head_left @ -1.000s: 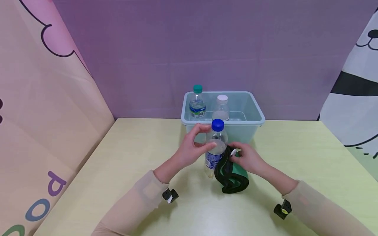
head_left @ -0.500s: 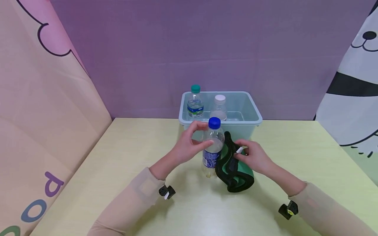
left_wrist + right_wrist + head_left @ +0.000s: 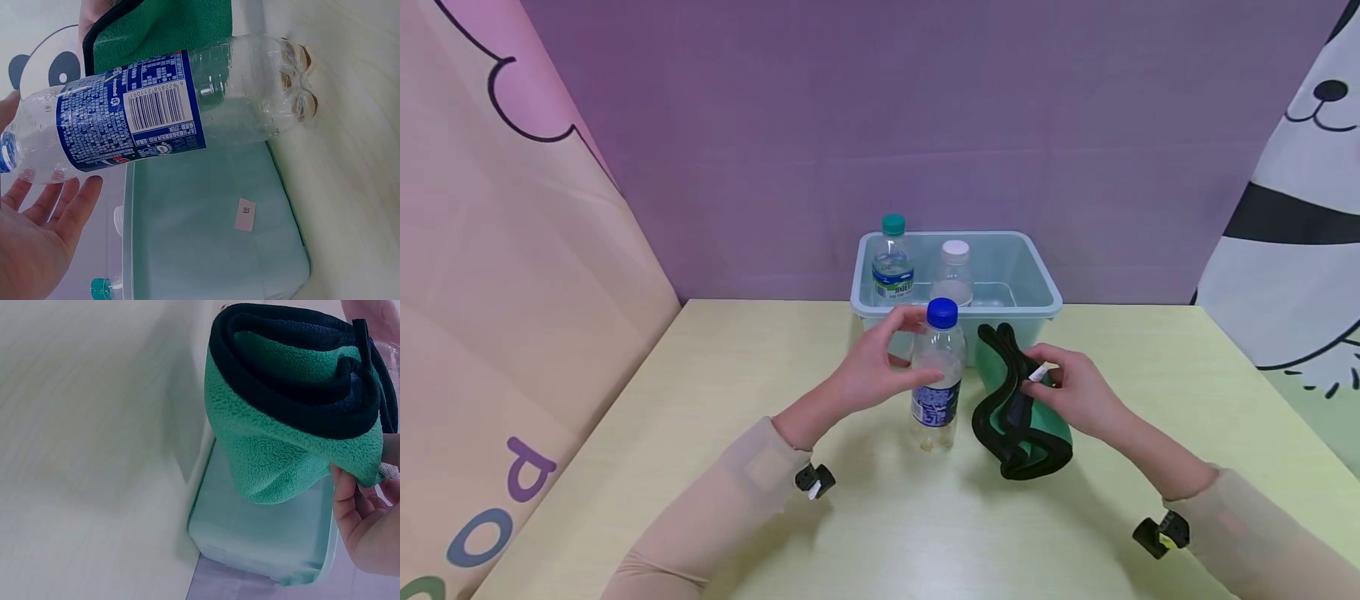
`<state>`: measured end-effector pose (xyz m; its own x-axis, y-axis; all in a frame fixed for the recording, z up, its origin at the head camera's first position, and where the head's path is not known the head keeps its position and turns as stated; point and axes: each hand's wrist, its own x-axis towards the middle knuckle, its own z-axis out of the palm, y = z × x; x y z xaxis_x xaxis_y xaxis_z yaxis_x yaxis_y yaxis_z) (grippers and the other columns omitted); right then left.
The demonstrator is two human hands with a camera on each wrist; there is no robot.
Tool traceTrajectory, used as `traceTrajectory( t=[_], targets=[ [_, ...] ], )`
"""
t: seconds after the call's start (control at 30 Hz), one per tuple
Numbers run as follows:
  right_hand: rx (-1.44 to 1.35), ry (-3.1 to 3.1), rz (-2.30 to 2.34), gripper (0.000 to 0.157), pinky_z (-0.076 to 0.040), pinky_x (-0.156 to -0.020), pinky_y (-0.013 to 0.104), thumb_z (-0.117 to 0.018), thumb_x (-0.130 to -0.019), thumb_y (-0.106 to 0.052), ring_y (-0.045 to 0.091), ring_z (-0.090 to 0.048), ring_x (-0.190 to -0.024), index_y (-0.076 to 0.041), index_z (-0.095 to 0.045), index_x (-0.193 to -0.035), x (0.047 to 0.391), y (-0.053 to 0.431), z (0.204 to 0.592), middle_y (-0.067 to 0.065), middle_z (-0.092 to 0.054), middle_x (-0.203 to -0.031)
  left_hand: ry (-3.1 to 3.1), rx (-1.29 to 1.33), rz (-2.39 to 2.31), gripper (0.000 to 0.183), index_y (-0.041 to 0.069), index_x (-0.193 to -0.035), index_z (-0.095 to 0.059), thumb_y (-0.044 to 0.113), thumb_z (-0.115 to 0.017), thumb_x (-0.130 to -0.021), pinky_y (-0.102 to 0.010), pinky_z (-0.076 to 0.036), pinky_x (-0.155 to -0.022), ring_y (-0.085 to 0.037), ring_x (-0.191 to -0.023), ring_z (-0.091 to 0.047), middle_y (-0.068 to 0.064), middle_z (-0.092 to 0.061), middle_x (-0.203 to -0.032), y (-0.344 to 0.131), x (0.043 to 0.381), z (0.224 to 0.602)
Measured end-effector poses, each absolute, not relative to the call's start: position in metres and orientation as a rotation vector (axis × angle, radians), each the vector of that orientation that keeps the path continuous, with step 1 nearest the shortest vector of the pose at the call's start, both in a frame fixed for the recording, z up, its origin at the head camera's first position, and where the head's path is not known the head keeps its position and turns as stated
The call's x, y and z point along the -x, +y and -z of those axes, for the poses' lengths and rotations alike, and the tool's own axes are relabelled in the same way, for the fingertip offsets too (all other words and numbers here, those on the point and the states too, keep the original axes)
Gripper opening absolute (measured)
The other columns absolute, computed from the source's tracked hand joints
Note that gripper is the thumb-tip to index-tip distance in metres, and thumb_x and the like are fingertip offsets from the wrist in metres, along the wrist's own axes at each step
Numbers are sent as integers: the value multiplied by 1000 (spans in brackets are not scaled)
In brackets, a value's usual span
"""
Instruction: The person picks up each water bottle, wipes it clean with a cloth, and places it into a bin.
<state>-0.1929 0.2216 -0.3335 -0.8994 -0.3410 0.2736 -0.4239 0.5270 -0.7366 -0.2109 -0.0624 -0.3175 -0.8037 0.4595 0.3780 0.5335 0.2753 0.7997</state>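
My left hand (image 3: 880,367) holds a clear plastic bottle (image 3: 937,400) upright by its upper part, thumb in front and fingers behind. The bottle has a blue cap and a blue printed label; its barcode faces the camera in the left wrist view. To its right, my right hand (image 3: 1078,392) pinches a green cloth (image 3: 269,462) with a black border near its white tag. The cloth hangs folded in wavy layers, apart from the bottle in the head view. Part of the right fingers is hidden behind the cloth.
Behind both hands stands a pale blue plastic bin (image 3: 1033,292) against the purple backdrop. Inside it are a green-capped bottle (image 3: 892,267) and a white-capped bottle (image 3: 953,275). The wooden-look table (image 3: 895,533) lies beneath, with a printed curtain (image 3: 535,292) along the left.
My right hand has drawn the cloth to the right, away from the bottle, and the cloth now shows more of its folds. The left hand stays at the bottle.
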Motion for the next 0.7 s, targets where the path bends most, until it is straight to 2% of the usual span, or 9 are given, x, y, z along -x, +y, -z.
traceTrajectory(
  t=[0.27, 0.5, 0.7],
  targets=[
    [-660, -2666, -1294, 27, -47, -53, 22, -66, -84, 12, 16, -53, -56, 6, -60, -110, 189, 232, 334, 15, -61, -93, -2490, 961, 1571, 68, 13, -138, -42, 13, -80, -81, -34, -57, -76, -22, -119, -51, -6, -54, -128, -63, 212, 319],
    [-655, -2638, -1304, 27, -53, -61, 21, -66, -84, 12, 14, -61, -61, 7, -60, -109, 187, 242, 334, 16, -61, -95, -2489, 969, 1575, 69, 12, -137, -41, 12, -80, -81, -34, -57, -75, -23, -119, -51, -8, -54, -128, -64, 212, 318],
    [-679, -2597, -1290, 28, -52, -58, 20, -68, -83, 13, 11, -61, -59, 7, -61, -109, 186, 248, 332, 16, -62, -95, -2483, 985, 1566, 68, 12, -137, -41, 11, -80, -81, -32, -57, -73, -22, -116, -52, -7, -55, -126, -64, 212, 316]
  ],
)
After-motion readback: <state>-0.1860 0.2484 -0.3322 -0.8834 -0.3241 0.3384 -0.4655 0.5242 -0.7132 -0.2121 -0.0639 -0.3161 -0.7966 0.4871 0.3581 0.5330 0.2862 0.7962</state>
